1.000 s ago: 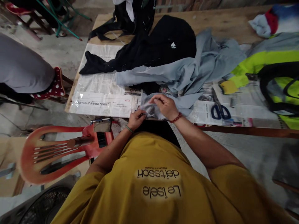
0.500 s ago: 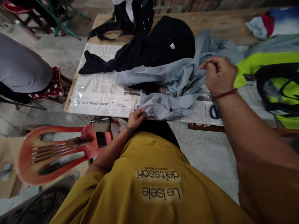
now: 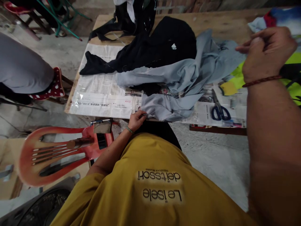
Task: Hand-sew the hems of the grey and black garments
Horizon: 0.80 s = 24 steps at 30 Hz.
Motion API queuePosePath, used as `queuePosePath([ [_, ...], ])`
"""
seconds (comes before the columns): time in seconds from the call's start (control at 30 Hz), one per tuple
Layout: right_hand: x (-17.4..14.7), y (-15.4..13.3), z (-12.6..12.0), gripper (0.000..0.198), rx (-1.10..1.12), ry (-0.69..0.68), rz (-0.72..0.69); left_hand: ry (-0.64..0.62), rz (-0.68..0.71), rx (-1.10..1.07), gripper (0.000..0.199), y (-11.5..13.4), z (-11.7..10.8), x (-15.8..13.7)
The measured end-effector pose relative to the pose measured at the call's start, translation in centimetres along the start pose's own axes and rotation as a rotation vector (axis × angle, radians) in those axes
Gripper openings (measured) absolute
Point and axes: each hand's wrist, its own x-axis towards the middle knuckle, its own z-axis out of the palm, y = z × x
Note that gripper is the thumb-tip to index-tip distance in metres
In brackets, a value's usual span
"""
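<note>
At the table's near edge my left hand [image 3: 137, 120] is closed, its fingers pinching the hem of a light grey garment [image 3: 172, 106]. My right hand [image 3: 270, 51] is raised above the right part of the table, away from that hem. Its thumb and fingertips are pressed together; whatever they hold is too small to make out. The grey cloth stretches to the right, partly over a black garment [image 3: 164, 40] with a white logo. Below my right hand lie dark-handled scissors [image 3: 220, 112] and a small spool [image 3: 232, 104].
Newspaper [image 3: 94, 97] covers the wooden table [image 3: 225, 23]. A black bag [image 3: 143, 18] stands at the back, with neon yellow cloth [image 3: 238, 75] on the right. A red plastic chair [image 3: 54, 131] is at my left; beyond it someone in grey [image 3: 23, 62] sits on a stool.
My right hand has moved right and up, away from the grey garment's middle, and the scissors are now uncovered. My left hand keeps its place at the hem.
</note>
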Motion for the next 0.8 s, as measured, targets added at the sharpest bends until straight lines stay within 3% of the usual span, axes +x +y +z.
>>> queuePosePath([
  [0.23,1.1,-1.3,-0.6,0.02,0.12,0.054,0.219,0.002,0.001,-0.03,0.015,0.1,0.0,0.0],
  [0.6,-1.4,-2.6,1.3,0.019,0.347,0.057,0.205,-0.003,-0.096,-0.137,0.016,0.5,-0.2,0.0],
  [0.7,-5.8,-4.3,3.0,0.011,0.408,-0.096,0.283,0.007,-0.116,-0.189,0.017,0.5,-0.2,0.0],
  [0.77,-10.6,-5.9,4.6,0.003,0.461,-0.32,0.394,0.014,-0.117,-0.208,0.018,0.6,-0.2,0.0],
  [0.8,-13.4,-6.6,5.4,0.009,0.484,-0.448,0.446,0.02,-0.113,-0.216,0.018,0.6,-0.2,-0.1],
])
